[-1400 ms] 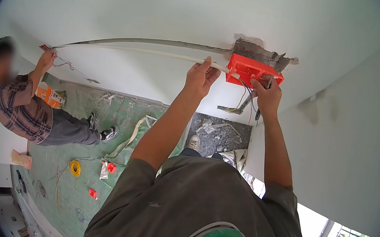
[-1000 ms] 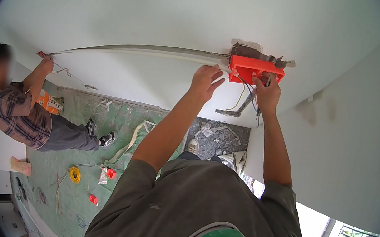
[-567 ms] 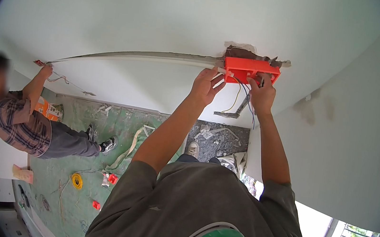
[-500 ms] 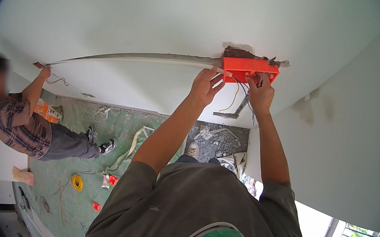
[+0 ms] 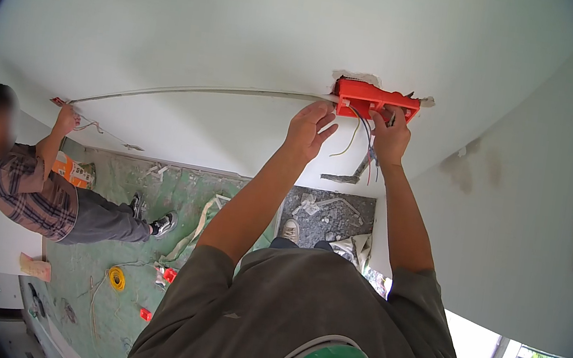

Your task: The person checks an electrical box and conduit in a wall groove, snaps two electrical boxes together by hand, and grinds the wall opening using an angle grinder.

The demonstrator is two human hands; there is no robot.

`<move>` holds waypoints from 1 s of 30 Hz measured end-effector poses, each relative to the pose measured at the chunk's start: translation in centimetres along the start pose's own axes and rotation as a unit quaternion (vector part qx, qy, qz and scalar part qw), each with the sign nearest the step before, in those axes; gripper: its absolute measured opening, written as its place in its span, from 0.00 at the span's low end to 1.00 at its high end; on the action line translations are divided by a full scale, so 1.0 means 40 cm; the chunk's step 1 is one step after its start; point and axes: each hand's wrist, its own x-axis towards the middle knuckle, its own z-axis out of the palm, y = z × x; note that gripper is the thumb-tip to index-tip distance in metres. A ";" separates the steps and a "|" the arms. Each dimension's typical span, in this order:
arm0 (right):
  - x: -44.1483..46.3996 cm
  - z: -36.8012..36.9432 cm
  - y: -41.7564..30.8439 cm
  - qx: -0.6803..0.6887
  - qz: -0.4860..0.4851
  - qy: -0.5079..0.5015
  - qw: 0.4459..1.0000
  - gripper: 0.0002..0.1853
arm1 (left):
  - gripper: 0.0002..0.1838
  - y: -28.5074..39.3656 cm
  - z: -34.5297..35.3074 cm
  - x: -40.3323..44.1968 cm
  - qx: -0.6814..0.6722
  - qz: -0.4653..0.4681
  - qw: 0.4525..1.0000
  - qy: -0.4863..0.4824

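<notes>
A red electrical back box (image 5: pixel 360 90) sits partly in a rough cutout in the white wall, tilted, its open face toward me. My right hand (image 5: pixel 390 136) grips its lower right edge, some fingertips inside the box. Beside the box's left end is my left hand (image 5: pixel 307 128), fingers apart, the upper fingertips against the box's corner and conduit end. A thin white conduit (image 5: pixel 240 90) runs left from the box along a wall groove. Several loose wires (image 5: pixel 355 134) hang out of the box between my hands.
At the left a co-worker (image 5: pixel 40 183) in a plaid shirt holds a hand at a small red box (image 5: pixel 58 102) by the groove's far end. Yellow tape roll (image 5: pixel 116 277) and red boxes (image 5: pixel 169 275) lie on the green floor sheet (image 5: pixel 86 297). Another dark groove (image 5: pixel 352 177) cuts the wall below.
The red box has moved deeper into the cutout. The conduit now lies in the groove instead of bowing below it. The co-worker's hand has moved slightly down from the small box.
</notes>
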 end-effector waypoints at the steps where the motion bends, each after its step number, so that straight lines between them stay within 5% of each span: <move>1: 0.003 -0.002 -0.009 -0.005 0.007 -0.005 1.000 0.13 | 0.11 -0.002 0.001 0.003 0.004 -0.001 1.000 -0.013; 9: 0.008 0.004 0.001 -0.008 0.004 0.016 1.000 0.13 | 0.12 -0.041 0.024 0.015 0.093 0.062 0.994 -0.003; 11: 0.003 -0.004 -0.006 -0.009 -0.004 0.008 1.000 0.13 | 0.10 -0.052 0.032 0.018 0.413 0.266 0.871 0.015; 12: 0.005 -0.004 -0.002 -0.008 -0.005 0.007 1.000 0.13 | 0.10 -0.043 0.040 0.009 0.413 0.267 0.871 0.017; 14: 0.006 -0.005 0.014 -0.035 -0.045 0.018 0.998 0.13 | 0.10 -0.024 0.054 -0.007 0.547 0.382 0.745 0.018; 17: 0.026 -0.009 -0.003 -0.040 0.004 -0.023 0.999 0.13 | 0.09 -0.014 0.040 0.030 0.621 0.394 0.677 0.028; 21: 0.043 -0.020 -0.011 -0.015 0.014 -0.042 0.999 0.13 | 0.09 -0.021 0.048 0.037 0.616 0.400 0.678 0.035; 23: 0.035 -0.026 -0.008 -0.027 0.008 -0.059 0.998 0.14 | 0.09 -0.031 0.042 0.034 0.537 0.366 0.760 -0.002; 26: 0.025 -0.021 0.034 -0.055 -0.080 -0.032 0.995 0.16 | 0.10 -0.041 0.021 0.034 0.471 0.345 0.811 -0.039; 30: 0.002 -0.032 0.024 -0.058 -0.023 -0.031 0.998 0.17 | 0.10 -0.055 -0.004 0.035 0.495 0.346 0.797 -0.010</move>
